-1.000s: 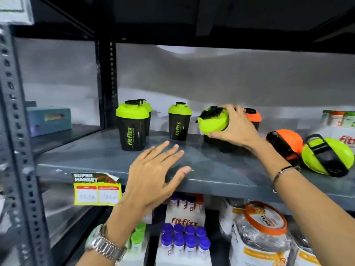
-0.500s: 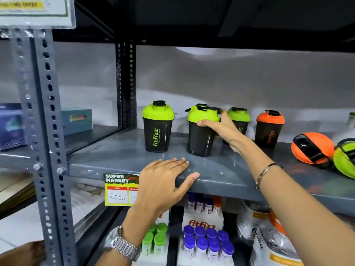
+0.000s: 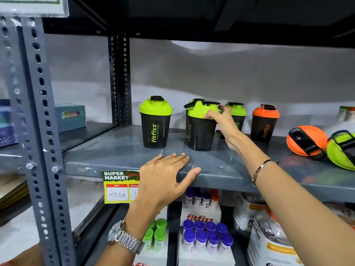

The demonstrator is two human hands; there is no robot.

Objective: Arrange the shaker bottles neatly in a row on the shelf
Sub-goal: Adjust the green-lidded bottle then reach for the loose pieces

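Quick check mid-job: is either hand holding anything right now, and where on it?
The right hand holds the green-lidded shaker bottle standing on the shelf, fingers on the lid's edge. The left hand lies flat on the shelf's front edge, holding nothing.

**One head-worn view, close to the shelf**

Looks forward and slightly down from head height at a grey metal shelf [image 3: 221,169], near enough for both forearms to stretch in from the bottom edge. Faces the back wall almost squarely, angled perhaps a little leftward, with the perforated upright [image 3: 38,112] large at the left. Takes in the tier below as well. Wide-angle, so edges bend and blur. No second view to overlap.
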